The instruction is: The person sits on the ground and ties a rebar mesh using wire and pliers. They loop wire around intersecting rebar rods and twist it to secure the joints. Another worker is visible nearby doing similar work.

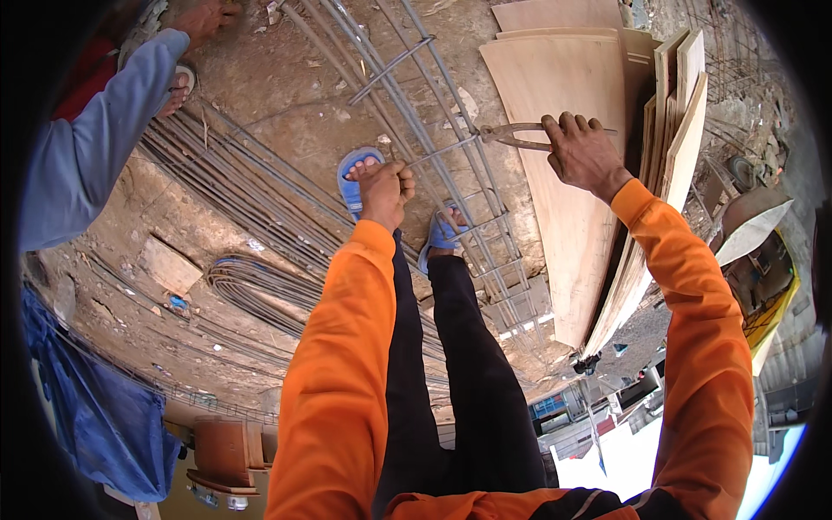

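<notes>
Right hand [582, 156] clamped on one pair of pincers [503, 133], tips at one rebar cage [415, 123]; left hand [384, 192] curled closed by one stirrup [442, 151], hold unclear; two blue sandals [348, 191].

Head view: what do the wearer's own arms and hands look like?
Long bright-orange sleeves cover both arms, ending in orange cuffs at the wrists. The left hand and right hand are bare, no gloves. No cables or printed markings show on the sleeves.
</notes>
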The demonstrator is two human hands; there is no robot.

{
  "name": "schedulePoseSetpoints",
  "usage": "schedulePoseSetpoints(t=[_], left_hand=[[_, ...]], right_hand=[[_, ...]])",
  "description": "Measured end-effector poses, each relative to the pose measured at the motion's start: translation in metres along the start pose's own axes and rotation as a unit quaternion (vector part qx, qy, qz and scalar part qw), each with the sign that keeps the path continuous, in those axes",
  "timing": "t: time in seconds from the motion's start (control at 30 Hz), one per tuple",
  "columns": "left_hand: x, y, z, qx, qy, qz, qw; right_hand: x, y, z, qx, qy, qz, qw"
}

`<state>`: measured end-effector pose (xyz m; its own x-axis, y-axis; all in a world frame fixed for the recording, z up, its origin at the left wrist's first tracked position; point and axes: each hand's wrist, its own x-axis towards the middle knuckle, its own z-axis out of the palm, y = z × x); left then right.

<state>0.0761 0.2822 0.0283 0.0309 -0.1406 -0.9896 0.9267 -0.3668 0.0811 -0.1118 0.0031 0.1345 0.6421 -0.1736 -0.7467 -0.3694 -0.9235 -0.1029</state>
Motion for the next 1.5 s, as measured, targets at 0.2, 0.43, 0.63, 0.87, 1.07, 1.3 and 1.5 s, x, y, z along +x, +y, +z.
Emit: schedulePoseSetpoints(t=[0.2,0.43,0.63,0.87,1.07,1.3,1.5], left_hand=[[0.003,-0.004,0.0,-0.002,0.021,-0.007,1.0],[0.008,-0.006,-0.005,-0.001,0.02,0.0,1.0],[0.002,-0.009,0.003,0.001,0.024,0.019,1.0],[-0.007,-0.015,0.005,-0.017,0.031,0.05,0.998],[-0.012,-0.024,0.014,-0.004,0.021,0.088,0.996],[-0.003,-0.033,0.013,-0.029,0.049,0.103,0.993],[-0.004,-0.033,0.016,-0.053,0.056,0.137,0.988]], right_hand=[[0.014,0.003,-0.024,0.526,-0.375,0.208,0.734],[-0.006,-0.034,0.025,0.431,-0.239,0.178,0.852],[-0.017,-0.013,0.048,0.203,-0.009,0.067,0.977],[-0.006,-0.002,-0.011,0.432,-0.296,0.096,0.847],[-0.017,0.018,0.035,-0.168,0.292,-0.1,0.936],[-0.013,0.004,0.009,0.127,-0.087,-0.001,0.988],[-0.01,0.009,-0.015,0.445,-0.292,0.082,0.843]])
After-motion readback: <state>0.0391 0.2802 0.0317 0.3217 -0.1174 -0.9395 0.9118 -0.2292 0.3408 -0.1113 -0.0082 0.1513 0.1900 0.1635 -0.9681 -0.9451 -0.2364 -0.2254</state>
